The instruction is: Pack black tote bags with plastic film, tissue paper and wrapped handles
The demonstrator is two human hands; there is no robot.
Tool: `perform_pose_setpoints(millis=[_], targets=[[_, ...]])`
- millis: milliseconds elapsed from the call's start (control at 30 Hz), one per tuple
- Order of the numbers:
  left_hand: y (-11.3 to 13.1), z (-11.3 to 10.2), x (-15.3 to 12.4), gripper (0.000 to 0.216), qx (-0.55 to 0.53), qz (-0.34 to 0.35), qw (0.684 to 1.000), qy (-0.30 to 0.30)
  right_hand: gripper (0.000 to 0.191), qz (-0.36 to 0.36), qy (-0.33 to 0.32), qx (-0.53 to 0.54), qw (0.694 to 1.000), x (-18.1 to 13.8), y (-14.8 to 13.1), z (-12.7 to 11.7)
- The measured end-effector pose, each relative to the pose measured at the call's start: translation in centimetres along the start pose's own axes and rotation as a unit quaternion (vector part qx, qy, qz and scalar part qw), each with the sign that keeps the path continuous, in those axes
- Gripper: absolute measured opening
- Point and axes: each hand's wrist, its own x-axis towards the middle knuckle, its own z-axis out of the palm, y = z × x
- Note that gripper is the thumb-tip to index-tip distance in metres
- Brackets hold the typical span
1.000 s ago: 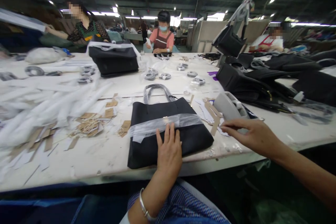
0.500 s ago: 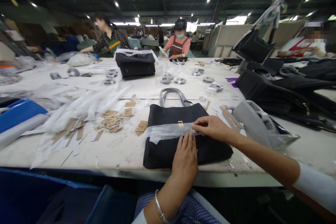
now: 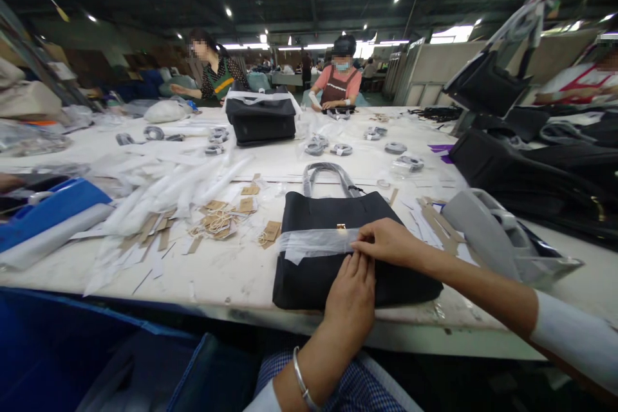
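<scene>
A black handbag [image 3: 309, 290] lies on the table in front of me, its wrapped handles [image 3: 333, 170] pointing away. Across its front runs a strip of thin white wrapping paper [image 3: 313, 244], just below a small gold clasp [image 3: 341, 227]. My left hand [image 3: 351, 293], with a silver bangle at the wrist, rests flat on the bag, fingertips at the strip's lower edge. Thumb and forefinger of my right hand [image 3: 383, 243] pinch together at the right part of the strip. The strip's far right end is hidden behind that hand.
Tags with strings [image 3: 217, 222] and white paper strips [image 3: 168, 187] lie to the left. A grey wrapped bag [image 3: 476, 228] and black bags [image 3: 526, 174] are on the right. Farther back stand another black bag [image 3: 263, 119] and co-workers [image 3: 338, 84]. A blue bin [image 3: 96, 335] sits below the table's edge.
The view has swung slightly left, so everything appears shifted right. My right hand has moved a little left along the strip, nearer my left fingertips. The left hand still lies on the bag.
</scene>
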Motion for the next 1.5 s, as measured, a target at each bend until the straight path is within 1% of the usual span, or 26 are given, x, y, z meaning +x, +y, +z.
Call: perform_pose_setpoints(millis=[100, 233, 300, 367, 400, 467, 567, 633, 700, 733, 800, 833, 867, 900, 967, 1000, 1033, 1100, 1133, 1200, 1267, 1300, 1367, 1433, 1500], targets=[[-0.3, -0.1, -0.3, 0.052, -0.039, 0.012, 0.999, 0.028, 0.027, 0.021, 0.006, -0.100, 0.995, 0.6, -0.1, 0.1], [-0.7, -1.2, -1.1, 0.036, -0.149, 0.020, 0.985, 0.089, 0.029, 0.019, -0.013, -0.140, 0.990, 1.0, 0.0, 0.0], [-1.0, -2.1, -1.3, 0.032, -0.184, -0.001, 0.975, 0.122, 0.030, 0.020, -0.013, -0.144, 0.989, 1.0, 0.1, 0.0], [-1.3, -2.8, -1.3, 0.036, -0.175, -0.044, 0.974, 0.134, 0.029, 0.024, -0.010, -0.152, 0.988, 0.8, 0.0, 0.1], [-1.5, -3.0, -1.2, 0.039, -0.158, -0.064, 0.977, 0.129, 0.028, 0.027, -0.008, -0.159, 0.987, 0.7, -0.1, 0.2], [-1.9, -3.0, -1.1, 0.043, -0.124, -0.090, 0.984, 0.096, 0.029, 0.030, 0.000, -0.182, 0.983, 0.5, -0.5, 0.2], [-2.4, -2.6, -1.0, 0.042, -0.098, -0.087, 0.990, 0.053, 0.037, 0.056, 0.006, -0.230, 0.972, 0.2, -0.7, -0.5], [-2.5, -2.5, -1.1, 0.041, -0.095, -0.084, 0.991, 0.042, 0.046, 0.088, 0.005, -0.256, 0.963, -0.2, 0.1, -1.4], [-2.6, -2.5, -1.2, 0.041, -0.096, -0.082, 0.991, 0.040, 0.051, 0.105, 0.010, -0.277, 0.955, -1.0, 1.5, -2.5], [-2.6, -2.5, -1.2, 0.041, -0.097, -0.081, 0.991, 0.041, 0.050, 0.108, 0.022, -0.288, 0.951, -1.4, 2.2, -3.0], [-2.6, -2.6, -1.2, 0.041, -0.102, -0.078, 0.991, 0.046, 0.042, 0.098, 0.065, -0.297, 0.948, -2.6, 3.2, -3.4], [-2.6, -2.5, -1.2, 0.041, -0.104, -0.076, 0.990, 0.050, 0.037, 0.074, 0.096, -0.285, 0.951, -3.2, 3.4, -3.2], [-2.6, -2.5, -1.2, 0.041, -0.105, -0.074, 0.990, 0.055, 0.033, 0.036, 0.126, -0.263, 0.956, -3.7, 3.5, -2.8], [-2.7, -2.5, -1.3, 0.041, -0.107, -0.073, 0.990, 0.061, 0.031, -0.018, 0.149, -0.235, 0.960, -4.2, 3.5, -2.0], [-2.8, -2.4, -1.4, 0.040, -0.115, -0.068, 0.988, 0.073, 0.040, -0.136, 0.165, -0.187, 0.959, -4.8, 3.4, 0.3], [-3.0, -2.4, -1.6, 0.039, -0.121, -0.066, 0.987, 0.079, 0.048, -0.181, 0.158, -0.177, 0.955, -5.0, 3.5, 1.5], [-3.1, -2.5, -1.7, 0.038, -0.130, -0.065, 0.986, 0.083, 0.054, -0.203, 0.150, -0.172, 0.952, -5.1, 3.7, 2.7], [-3.5, -2.9, -1.9, 0.038, -0.150, -0.071, 0.982, 0.088, 0.060, -0.204, 0.130, -0.164, 0.956, -5.0, 4.5, 4.2], [-3.7, -3.2, -2.0, 0.038, -0.158, -0.078, 0.980, 0.090, 0.060, -0.195, 0.121, -0.154, 0.961, -5.0, 4.9, 4.6], [-4.1, -3.9, -1.9, 0.039, -0.160, -0.092, 0.978, 0.092, 0.058, -0.182, 0.097, -0.126, 0.970, -4.7, 5.4, 4.2], [-4.4, -4.6, -1.6, 0.040, -0.140, -0.092, 0.983, 0.080, 0.047, -0.178, 0.084, -0.092, 0.976, -4.3, 5.2, 2.8], [-4.6, -4.8, -1.4, 0.040, -0.124, -0.087, 0.986, 0.067, 0.039, -0.176, 0.088, -0.076, 0.977, -4.0, 4.9, 2.0], [-4.8, -5.0, -0.8, 0.040, -0.094, -0.076, 0.992, 0.029, 0.030, -0.168, 0.126, -0.045, 0.977, -3.2, 3.8, 0.5], [-5.0, -4.9, -0.4, 0.040, -0.075, -0.074, 0.994, -0.008, 0.028, -0.164, 0.171, -0.016, 0.971, -1.8, 2.6, -0.7], [-5.2, -4.8, -0.1, 0.043, -0.066, -0.074, 0.994, -0.035, 0.027, -0.165, 0.204, 0.020, 0.965, 0.1, 1.4, -1.6]])
